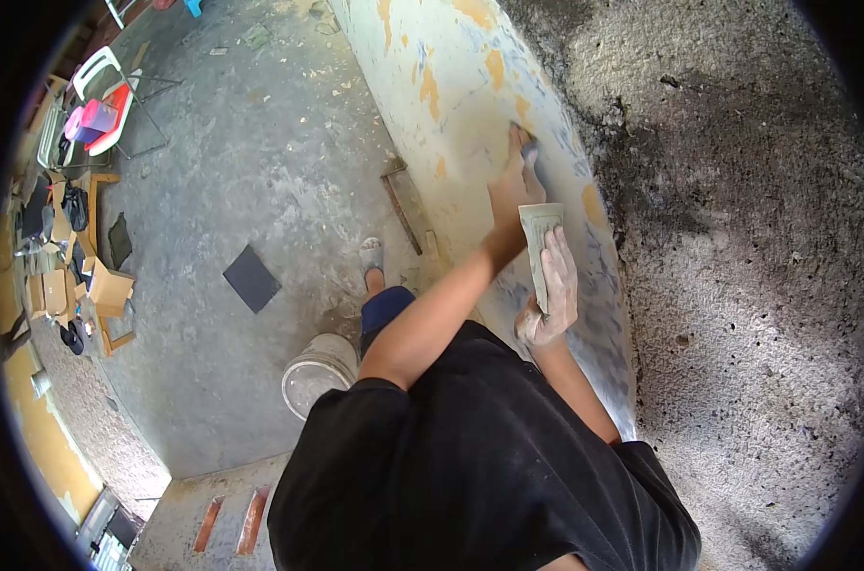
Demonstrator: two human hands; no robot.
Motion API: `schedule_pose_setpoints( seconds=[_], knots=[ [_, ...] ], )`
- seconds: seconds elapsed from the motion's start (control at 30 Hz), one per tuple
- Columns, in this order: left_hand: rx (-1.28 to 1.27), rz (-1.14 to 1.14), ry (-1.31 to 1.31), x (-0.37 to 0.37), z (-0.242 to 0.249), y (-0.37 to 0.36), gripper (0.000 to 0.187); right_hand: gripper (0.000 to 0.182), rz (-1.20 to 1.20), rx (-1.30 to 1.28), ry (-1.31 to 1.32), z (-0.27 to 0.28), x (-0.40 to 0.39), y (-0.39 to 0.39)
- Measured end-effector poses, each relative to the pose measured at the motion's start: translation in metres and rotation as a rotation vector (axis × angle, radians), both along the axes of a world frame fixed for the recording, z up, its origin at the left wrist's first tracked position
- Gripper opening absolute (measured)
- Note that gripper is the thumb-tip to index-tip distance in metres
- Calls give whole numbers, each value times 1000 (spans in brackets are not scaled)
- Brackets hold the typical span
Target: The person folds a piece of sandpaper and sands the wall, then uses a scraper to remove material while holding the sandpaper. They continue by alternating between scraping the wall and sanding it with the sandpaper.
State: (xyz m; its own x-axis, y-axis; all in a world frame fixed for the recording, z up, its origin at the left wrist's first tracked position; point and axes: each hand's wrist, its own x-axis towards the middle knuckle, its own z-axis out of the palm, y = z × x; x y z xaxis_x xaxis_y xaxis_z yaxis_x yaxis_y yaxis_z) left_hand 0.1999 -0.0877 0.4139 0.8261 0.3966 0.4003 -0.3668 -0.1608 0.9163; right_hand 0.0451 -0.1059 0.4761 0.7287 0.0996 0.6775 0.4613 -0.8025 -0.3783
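My left hand (516, 181) reaches across to the painted wall (441, 57), its fingers closed at the surface. A small bluish-grey edge shows beside the fingertips, but what they grip is too small to make out. Nearer to me, my right hand (557, 290) is coated in whitish dust. It grips a narrow grey-green plate (538, 221) with a flared end, which seems to carry a smear of putty. The wall has white and bluish smears with yellowish patches.
Beside my leg stands a white lidded bucket (316, 379). A dark square sheet (252, 279) and an L-shaped bar (403, 209) lie on the concrete floor. Cardboard boxes (108, 288) and a folding chair (118, 105) are at the left. Rough concrete (736, 238) borders the wall.
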Motion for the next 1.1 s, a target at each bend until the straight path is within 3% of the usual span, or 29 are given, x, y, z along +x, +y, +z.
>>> schedule_pose_setpoints(
  seconds=[0.03, 0.17, 0.27, 0.33, 0.37, 0.43, 0.57, 0.63, 0.77, 0.83, 0.9, 1.0, 1.07, 1.1],
  knots=[
    [11, -124, 186, 6, 12, 12, 34, 52, 2, 0, 6, 1, 1, -1],
    [4, -311, 446, 39, 36, 36, 38, 47, 31, 24, 13, 8, 2, -4],
    [71, -338, 365, 2, 5, 17, 39, 49, 29, -8, 33, 5, -1, -3],
    [98, 42, -171, -13, -10, 0, 38, 48, 57, 33, 30, 1, 0, -2],
    [96, 45, -170, -14, -13, 0, 38, 48, 60, 32, 30, 2, 1, -2],
    [-12, -238, 240, -14, 1, 10, 39, 48, 68, 32, 27, 4, 1, -2],
    [17, -225, 271, 19, 13, 21, 39, 47, 55, 43, 14, 2, 4, -5],
    [19, -334, 354, 29, 17, 29, 40, 47, 48, 66, -4, 4, 2, -7],
    [95, -365, 311, -12, 7, 18, 42, 47, 28, 25, 20, 6, -8, -7],
    [-6, -209, 142, -37, 1, 8, 36, 48, 30, 41, 35, 3, -9, -5],
    [30, -302, 237, -25, -6, 9, 41, 48, 33, 36, 22, 5, -7, -4],
    [34, -218, 80, 8, 16, 26, 41, 48, 34, 22, -1, 9, 3, -7],
    [41, -469, 573, 40, 58, 52, 41, 47, 21, 11, 12, 10, 2, -7],
    [34, -475, 579, 37, 52, 48, 41, 46, 22, 23, 6, 11, 1, -6]
  ],
)
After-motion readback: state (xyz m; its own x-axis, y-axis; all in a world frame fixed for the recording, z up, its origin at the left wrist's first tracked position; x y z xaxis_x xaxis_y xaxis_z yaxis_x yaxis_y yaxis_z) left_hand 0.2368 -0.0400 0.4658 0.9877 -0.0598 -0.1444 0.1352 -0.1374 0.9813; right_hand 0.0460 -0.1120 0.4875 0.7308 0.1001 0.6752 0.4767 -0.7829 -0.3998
